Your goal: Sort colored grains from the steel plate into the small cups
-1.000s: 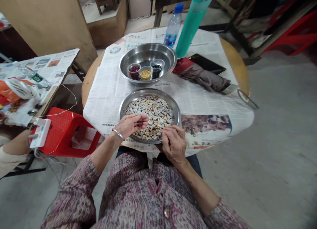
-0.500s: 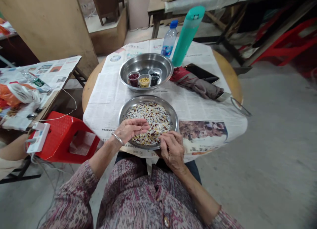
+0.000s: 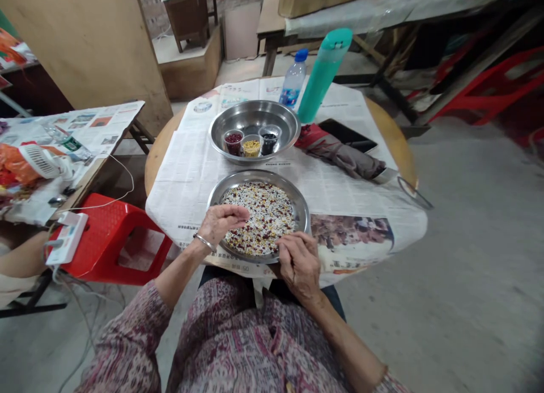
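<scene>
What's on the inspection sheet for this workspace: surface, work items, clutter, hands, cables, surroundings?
Surface: round wooden table, mostly covered in newspaper.
Work items: shallow steel pan of mixed grains; beyond it, steel basin with three cups: red, yellow, black contents.
Clutter: blue-capped bottle, tall green bottle, folded umbrella, dark flat object.
Hands: left hand over the pan's left side; right hand at its near right rim, fingers curled. Cannot tell whether either holds anything.
Cables: white cable loops off the side table; power strip at the red stool.
Surroundings: red chair at right; another person's bare limb at left.
</scene>
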A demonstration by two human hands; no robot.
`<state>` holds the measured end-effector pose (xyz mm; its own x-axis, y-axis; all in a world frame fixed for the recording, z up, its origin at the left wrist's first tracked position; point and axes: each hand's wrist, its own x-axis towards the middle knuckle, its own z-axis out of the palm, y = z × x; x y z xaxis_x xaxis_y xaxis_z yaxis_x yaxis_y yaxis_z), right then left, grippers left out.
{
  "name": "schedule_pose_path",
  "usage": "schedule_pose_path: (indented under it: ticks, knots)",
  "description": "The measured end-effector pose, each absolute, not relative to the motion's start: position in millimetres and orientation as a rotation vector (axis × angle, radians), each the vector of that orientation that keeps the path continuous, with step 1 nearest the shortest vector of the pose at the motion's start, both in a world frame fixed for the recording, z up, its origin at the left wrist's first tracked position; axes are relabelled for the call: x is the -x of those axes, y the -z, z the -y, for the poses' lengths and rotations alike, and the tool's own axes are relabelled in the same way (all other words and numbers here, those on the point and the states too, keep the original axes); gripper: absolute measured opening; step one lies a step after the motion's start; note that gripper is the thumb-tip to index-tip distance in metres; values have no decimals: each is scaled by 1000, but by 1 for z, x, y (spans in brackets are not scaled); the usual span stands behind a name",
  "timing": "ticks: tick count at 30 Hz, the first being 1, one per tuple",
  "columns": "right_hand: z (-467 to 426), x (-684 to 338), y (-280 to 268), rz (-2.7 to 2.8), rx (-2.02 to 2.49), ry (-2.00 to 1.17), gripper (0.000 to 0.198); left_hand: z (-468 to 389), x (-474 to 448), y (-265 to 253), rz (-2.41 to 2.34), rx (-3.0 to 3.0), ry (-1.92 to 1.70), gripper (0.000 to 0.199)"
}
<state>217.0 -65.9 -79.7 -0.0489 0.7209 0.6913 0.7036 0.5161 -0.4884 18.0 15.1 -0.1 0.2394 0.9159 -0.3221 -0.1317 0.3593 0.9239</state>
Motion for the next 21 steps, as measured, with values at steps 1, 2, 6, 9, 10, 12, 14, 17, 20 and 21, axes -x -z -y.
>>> schedule_pose_path:
  ticks: [1,2,6,9,10,12,14,17,20,21]
  knots:
    - [66,-217,80,1763,1199,-23,18,-16,-17,0,-1075,-921,-875,13]
    - [66,-217,79,1762,1201,-24,18,-16,-17,0,-1074,-914,-871,14]
    - [65,-217,78,1766,1208,-10,19,-17,-17,-2,-1050,-846,-868,14]
    - [65,-216,78,1770,1205,8,19,-18,-18,-3,-999,-761,-864,19]
    - [65,-216,78,1770,1203,8,19,-18,-18,-4,-983,-732,-861,20]
    - [65,-216,78,1769,1205,0,19,-19,-18,-3,-961,-680,-864,22]
    - [66,-216,78,1765,1208,-7,19,-20,-18,-2,-949,-659,-877,24]
    - [66,-217,80,1758,1215,-16,18,-20,-17,0,-961,-722,-888,23]
    - [67,-217,81,1746,1231,-29,17,-19,-16,2,-1060,-899,-912,18]
    - [67,-217,81,1743,1233,-31,17,-19,-16,2,-1104,-968,-921,16]
